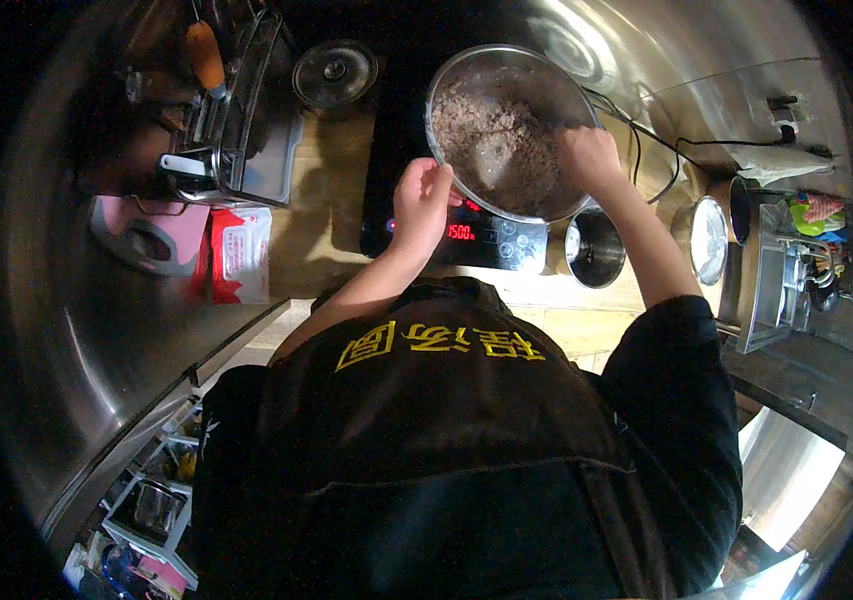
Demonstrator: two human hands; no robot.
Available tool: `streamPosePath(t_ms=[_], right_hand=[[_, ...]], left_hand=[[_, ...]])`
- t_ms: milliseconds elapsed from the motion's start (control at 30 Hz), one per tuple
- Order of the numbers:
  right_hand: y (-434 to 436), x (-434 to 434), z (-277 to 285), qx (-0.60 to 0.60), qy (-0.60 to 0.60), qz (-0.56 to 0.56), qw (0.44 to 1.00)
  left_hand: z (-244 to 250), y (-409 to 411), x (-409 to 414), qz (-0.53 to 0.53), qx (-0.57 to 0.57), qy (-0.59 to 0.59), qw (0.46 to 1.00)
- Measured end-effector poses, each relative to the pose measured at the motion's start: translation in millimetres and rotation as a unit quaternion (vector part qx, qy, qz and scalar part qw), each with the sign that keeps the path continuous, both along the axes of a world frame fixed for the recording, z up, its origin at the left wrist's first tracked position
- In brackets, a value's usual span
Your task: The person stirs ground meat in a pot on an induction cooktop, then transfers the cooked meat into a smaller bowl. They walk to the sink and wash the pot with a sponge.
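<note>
A round stainless-steel bowl (563, 82) is over the black induction cooktop (389, 217), whose red display is lit. Crumbly brownish food, like minced meat, lies inside it (524, 127), around a pale shiny patch whose nature I cannot make out. My left hand (423, 199) grips the bowl's near-left rim between thumb and fingers. At the bowl's right side, my right hand (590, 159) is curled into a fist over the rim. Its fingertips are hidden, and any handle inside it does not show.
A glass lid (335, 73), a wire rack (235, 112) and a red-and-white packet (240, 255) are on the left. A small steel pot (597, 251) stands near my right forearm, with another steel bowl (708, 240) further right. Black cables (666, 142) run behind.
</note>
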State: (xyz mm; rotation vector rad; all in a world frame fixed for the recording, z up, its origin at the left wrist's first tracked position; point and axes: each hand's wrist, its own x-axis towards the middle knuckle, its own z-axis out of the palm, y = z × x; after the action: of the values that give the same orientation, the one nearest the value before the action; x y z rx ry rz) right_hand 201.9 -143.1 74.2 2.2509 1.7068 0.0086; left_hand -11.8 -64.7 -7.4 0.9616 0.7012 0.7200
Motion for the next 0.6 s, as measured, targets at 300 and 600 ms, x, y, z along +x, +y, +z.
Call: streamPosePath(t_ms=[300,600], right_hand=[[-15,26,-1,0.137,-0.026,-0.101,0.985],[-85,-23,-30,0.344,0.013,-0.302,0.889]], left_hand=[[-2,-6,-4,-0.025,-0.011,-0.025,0.999],[10,-2,-15,-0.082,0.018,0.035,0.996]])
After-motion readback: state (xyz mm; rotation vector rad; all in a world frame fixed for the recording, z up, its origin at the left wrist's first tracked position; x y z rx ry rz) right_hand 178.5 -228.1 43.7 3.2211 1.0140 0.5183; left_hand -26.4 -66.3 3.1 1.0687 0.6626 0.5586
